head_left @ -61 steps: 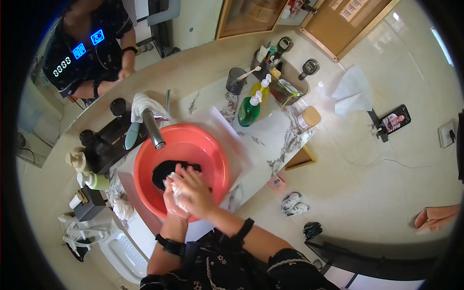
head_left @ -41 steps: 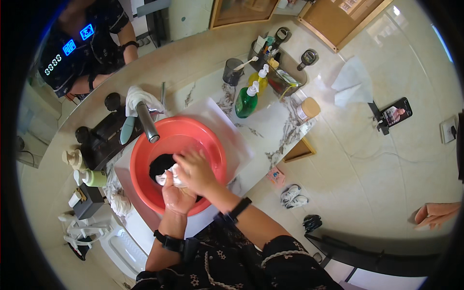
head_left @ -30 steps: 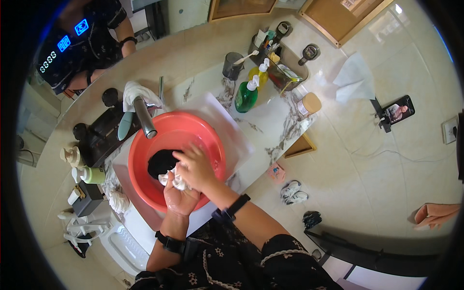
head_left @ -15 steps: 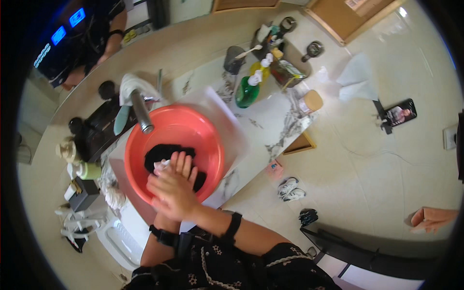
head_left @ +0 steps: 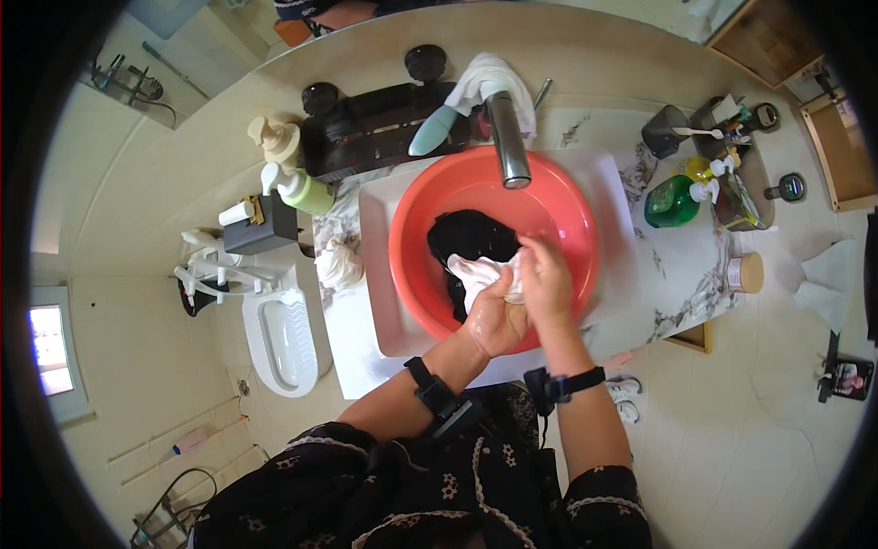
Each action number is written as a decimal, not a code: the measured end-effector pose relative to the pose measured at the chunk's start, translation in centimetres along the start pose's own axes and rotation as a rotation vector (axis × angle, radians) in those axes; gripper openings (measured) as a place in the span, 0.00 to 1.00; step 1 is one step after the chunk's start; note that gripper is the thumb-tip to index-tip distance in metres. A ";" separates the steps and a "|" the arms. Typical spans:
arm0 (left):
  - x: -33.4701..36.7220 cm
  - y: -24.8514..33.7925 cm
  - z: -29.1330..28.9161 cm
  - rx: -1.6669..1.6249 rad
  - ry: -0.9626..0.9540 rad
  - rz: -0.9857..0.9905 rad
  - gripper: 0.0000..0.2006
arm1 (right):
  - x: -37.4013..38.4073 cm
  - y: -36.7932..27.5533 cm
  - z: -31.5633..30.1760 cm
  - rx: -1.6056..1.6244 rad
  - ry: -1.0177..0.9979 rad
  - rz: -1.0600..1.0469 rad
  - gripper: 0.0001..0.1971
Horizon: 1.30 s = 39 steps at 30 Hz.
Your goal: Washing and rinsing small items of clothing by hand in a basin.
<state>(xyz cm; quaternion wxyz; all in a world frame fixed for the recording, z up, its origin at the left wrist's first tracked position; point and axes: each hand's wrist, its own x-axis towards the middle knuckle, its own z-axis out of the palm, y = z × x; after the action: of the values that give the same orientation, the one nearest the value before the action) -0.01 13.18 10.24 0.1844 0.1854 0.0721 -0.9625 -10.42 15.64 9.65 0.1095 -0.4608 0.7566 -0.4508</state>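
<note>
Together, left hand (head_left: 495,324) and right hand (head_left: 546,289), fingers curled, grip one white cloth (head_left: 476,275) over one coral-red basin (head_left: 560,207).

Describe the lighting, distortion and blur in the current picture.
Head view: black fisheye rim at the sides, and the mirror bows along its lower edge; the window at left is overexposed; the chrome faucet shows bright reflections; the right hand looks slightly soft, possibly motion blur.

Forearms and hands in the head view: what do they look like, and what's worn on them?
The left hand and right hand are ungloved. Each forearm carries a black strap with a dark boxy module. The short black sleeves have a pale floral print and light trim.
</note>
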 end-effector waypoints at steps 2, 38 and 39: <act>-0.4 0.8 -0.1 -0.026 -0.053 -0.002 0.22 | 0.3 -1.1 -0.1 -0.063 -0.010 -0.088 0.12; -0.4 2.3 -1.0 -0.146 -0.070 -0.021 0.17 | 0.3 -1.1 2.3 -0.612 -0.193 0.080 0.13; -0.5 2.0 -0.3 -0.123 -0.043 -0.034 0.17 | 2.7 -2.4 0.6 -0.345 -0.138 0.109 0.10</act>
<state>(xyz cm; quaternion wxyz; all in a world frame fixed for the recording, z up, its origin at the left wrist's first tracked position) 1.31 11.60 9.99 0.1807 0.1517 0.1303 -0.9630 -10.12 12.78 11.84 0.1046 -0.4609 0.8372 -0.2752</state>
